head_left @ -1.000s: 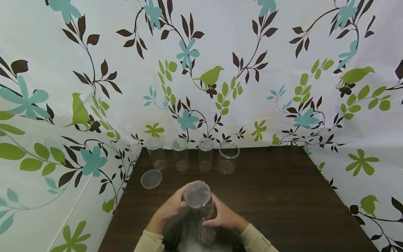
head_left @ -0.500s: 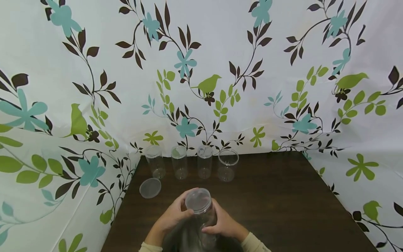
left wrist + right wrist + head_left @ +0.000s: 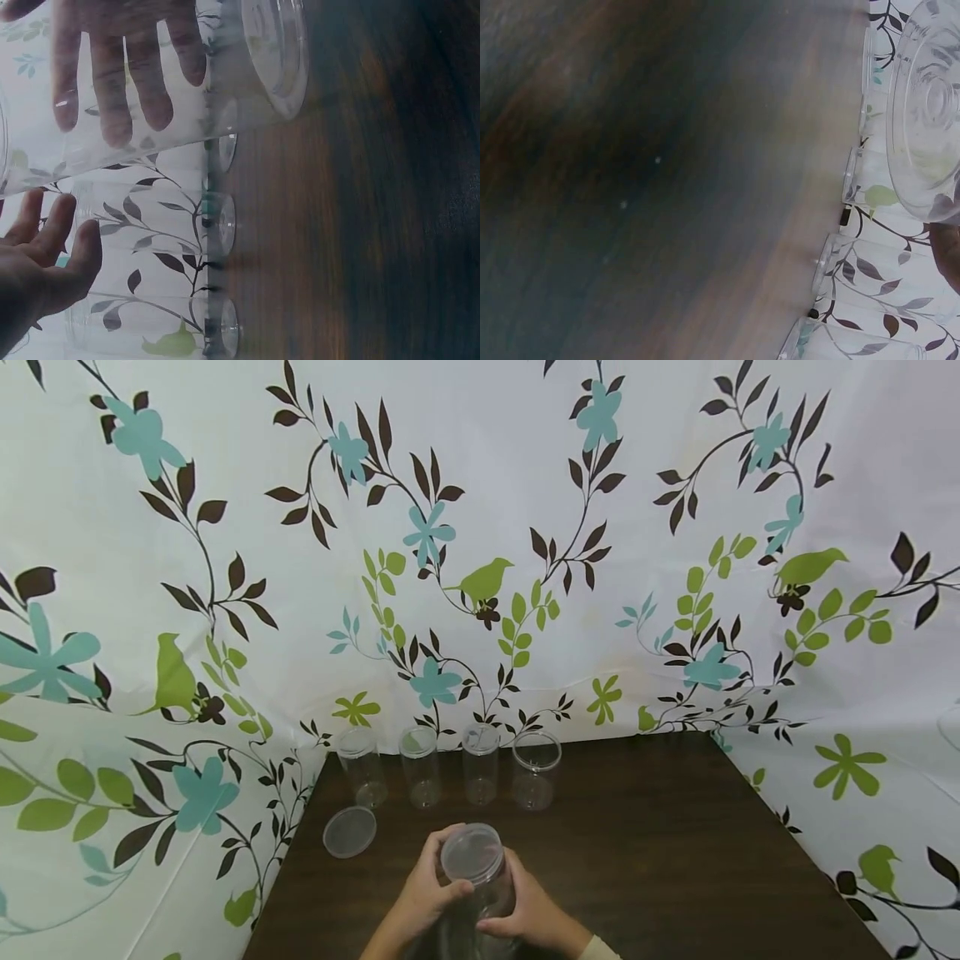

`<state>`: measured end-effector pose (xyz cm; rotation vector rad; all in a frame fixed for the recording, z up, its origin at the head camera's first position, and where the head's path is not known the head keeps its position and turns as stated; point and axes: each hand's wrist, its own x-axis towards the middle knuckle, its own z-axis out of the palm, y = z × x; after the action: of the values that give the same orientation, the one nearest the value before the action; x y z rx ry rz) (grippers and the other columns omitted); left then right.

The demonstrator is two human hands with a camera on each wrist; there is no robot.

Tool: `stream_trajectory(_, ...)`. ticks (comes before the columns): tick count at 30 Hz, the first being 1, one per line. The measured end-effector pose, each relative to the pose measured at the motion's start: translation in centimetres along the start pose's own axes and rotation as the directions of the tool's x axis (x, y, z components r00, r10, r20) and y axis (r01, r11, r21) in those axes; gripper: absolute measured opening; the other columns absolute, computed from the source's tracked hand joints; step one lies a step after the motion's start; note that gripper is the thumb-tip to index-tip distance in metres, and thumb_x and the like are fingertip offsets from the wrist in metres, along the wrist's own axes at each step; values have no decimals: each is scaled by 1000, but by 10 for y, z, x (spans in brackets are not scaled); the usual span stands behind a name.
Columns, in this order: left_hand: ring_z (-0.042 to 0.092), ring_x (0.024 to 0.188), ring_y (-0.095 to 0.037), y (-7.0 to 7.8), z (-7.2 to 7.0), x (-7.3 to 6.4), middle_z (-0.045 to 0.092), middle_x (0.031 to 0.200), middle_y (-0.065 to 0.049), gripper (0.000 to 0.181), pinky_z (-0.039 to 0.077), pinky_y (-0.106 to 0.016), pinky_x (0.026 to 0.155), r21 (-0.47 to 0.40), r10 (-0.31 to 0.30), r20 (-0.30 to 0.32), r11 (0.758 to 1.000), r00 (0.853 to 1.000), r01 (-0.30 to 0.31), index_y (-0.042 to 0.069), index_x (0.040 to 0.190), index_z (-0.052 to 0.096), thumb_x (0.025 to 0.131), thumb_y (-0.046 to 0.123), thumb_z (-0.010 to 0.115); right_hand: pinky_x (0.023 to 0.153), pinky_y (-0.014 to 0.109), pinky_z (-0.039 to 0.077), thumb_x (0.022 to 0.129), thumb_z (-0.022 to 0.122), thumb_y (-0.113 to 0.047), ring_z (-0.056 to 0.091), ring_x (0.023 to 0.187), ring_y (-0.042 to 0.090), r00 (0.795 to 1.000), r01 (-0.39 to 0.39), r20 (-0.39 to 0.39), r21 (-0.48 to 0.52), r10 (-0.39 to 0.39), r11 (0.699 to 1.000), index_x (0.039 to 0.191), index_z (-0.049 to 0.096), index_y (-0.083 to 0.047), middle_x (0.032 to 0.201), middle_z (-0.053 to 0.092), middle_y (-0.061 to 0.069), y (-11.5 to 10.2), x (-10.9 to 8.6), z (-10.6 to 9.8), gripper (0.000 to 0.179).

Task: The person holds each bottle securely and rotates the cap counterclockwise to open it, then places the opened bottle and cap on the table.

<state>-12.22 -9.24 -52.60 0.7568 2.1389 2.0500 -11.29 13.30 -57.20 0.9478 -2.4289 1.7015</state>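
In the head view, a clear plastic jar [image 3: 491, 897] with a lid [image 3: 472, 853] on its top is held between both hands, near the front of the table. My left hand [image 3: 422, 893] pinches the lid's rim, thumb at its near edge and fingers round the far left side. My right hand [image 3: 534, 908] grips the jar's body from the right, thumb across the front. Through the clear wall of the jar [image 3: 225, 90], the left wrist view shows the right hand's fingers [image 3: 112, 82]. In the right wrist view, the jar's round base [image 3: 922, 112] hangs above the table.
Three similar lidded jars [image 3: 420, 768] stand in a row along the back of the dark wooden table [image 3: 637, 860]. At the row's right end is an open-topped jar [image 3: 534, 785]. A loose lid [image 3: 349, 832] lies at left. Patterned cloth [image 3: 480, 527] hangs behind.
My left thumb has shifted right along the lid's near rim, while my right hand keeps its grip on the jar. The head view has tilted upward, so the scene sits lower.
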Motion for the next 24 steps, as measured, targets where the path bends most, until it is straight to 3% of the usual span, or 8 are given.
stream_trajectory(4,58,117,-19,-1,-1,-1,52,144,-17,84,47,-30,94,2,-2,15,1000,1000,2,5,149,37,88,46,77,109,33,41,78,90,-26,52,131,22,1000,-14,7,6,13,1000,154,30,-12,144,52,10,-3,-1,0,97)
stream_trajectory(8,56,123,-20,-1,-13,1,49,148,-18,99,47,-32,97,-49,14,137,999,990,-7,1,155,28,88,61,68,111,34,38,79,88,-26,49,134,21,997,-55,55,17,54,998,155,28,-13,147,50,8,-7,-1,-5,97)
stream_trajectory(10,53,129,-19,-1,-20,3,46,151,-16,104,45,-32,101,-89,35,218,996,975,-16,0,157,25,87,67,64,112,34,37,79,88,-24,48,135,20,992,-79,100,39,75,996,156,28,-14,148,50,7,-10,-1,-8,98)
stream_trajectory(14,46,138,-21,0,-28,6,44,156,-11,108,39,-33,108,-242,74,364,970,928,17,-3,158,22,86,65,67,111,32,36,78,88,-19,47,135,17,975,-107,203,95,86,990,157,28,-17,147,50,3,-13,-1,-13,98)
stream_trajectory(17,44,140,-26,0,-29,8,44,156,-12,102,38,-34,111,-333,95,414,941,905,53,-3,157,24,89,54,72,110,30,36,79,86,-13,47,134,16,962,-124,260,154,81,980,157,27,-20,146,50,2,-13,-1,-13,98)
stream_trajectory(20,46,138,-29,-1,-27,7,46,153,-15,89,39,-35,111,-354,104,407,934,907,52,-3,155,30,92,43,74,109,30,37,80,85,-11,49,132,16,957,-137,277,184,83,973,156,27,-20,145,51,4,-13,-1,-13,96)
stream_trajectory(24,51,132,-27,-2,-23,6,50,148,-14,78,43,-35,107,-314,79,347,949,935,36,0,152,35,94,34,74,111,31,35,81,85,-17,45,136,16,968,-138,226,127,106,982,157,27,-20,149,47,4,-13,-1,-11,96)
